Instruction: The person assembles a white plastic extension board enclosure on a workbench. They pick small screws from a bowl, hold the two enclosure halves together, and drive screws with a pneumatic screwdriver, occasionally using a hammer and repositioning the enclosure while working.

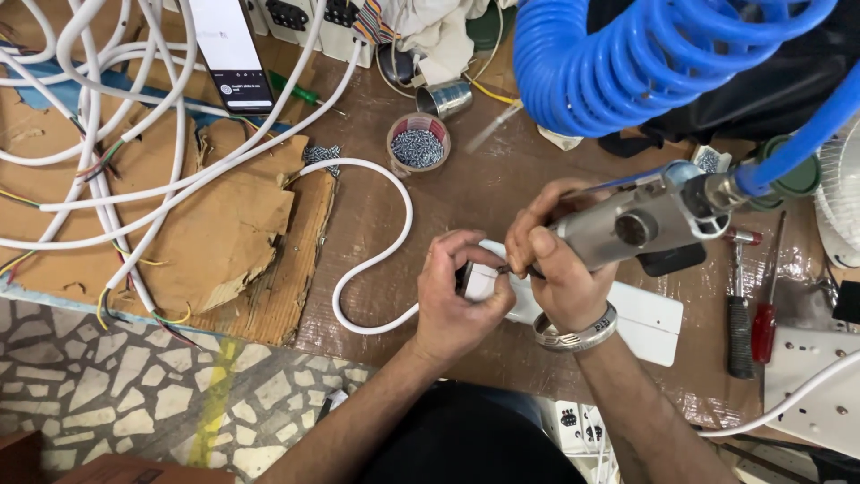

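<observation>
My right hand grips a grey pneumatic screwdriver, its tip pointing left and down onto a long white plastic power strip lying on the brown bench. A blue coiled air hose feeds the tool from the upper right. My left hand pinches the left end of the power strip, fingers curled around it right beside the tool's tip. A white cable loops away from that end to the left. A metal bangle sits on my right wrist.
A tape roll filled with screws stands behind the hands, next to a small metal cup. A phone and several white cables lie on torn cardboard at left. Screwdrivers and another white strip lie at right.
</observation>
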